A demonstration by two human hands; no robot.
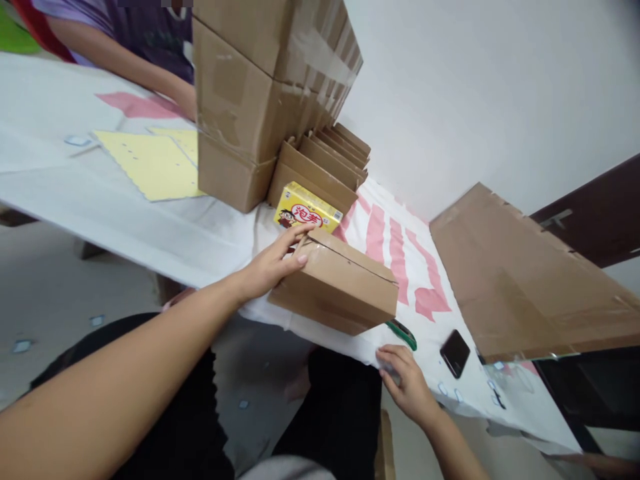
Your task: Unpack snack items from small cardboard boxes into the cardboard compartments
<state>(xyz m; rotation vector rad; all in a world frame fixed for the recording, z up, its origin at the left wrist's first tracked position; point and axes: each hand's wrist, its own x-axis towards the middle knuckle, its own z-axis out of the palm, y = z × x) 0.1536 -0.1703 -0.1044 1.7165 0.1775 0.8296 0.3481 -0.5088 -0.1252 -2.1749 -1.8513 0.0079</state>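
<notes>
A closed brown cardboard box point(345, 287) rests at the table's near edge, with a narrow seam along its top. My left hand point(275, 263) spans the left end of this box, fingers toward the far corner and thumb on the near side. Just behind it sits a yellow printed carton point(307, 210). My right hand point(405, 377) is at the cloth-covered edge, fingers apart and slightly bent, holding nothing visible. Close to its fingertips lies a green-handled tool point(403, 333), partly hidden by the box.
Tall stacked cardboard boxes point(240, 100) stand behind, beside a row of open boxes point(320, 167). Yellow sheets point(150, 163) lie left. A phone point(455, 353) and large cardboard panel point(530, 280) are right. Another person's arm point(125, 60) reaches behind the stack.
</notes>
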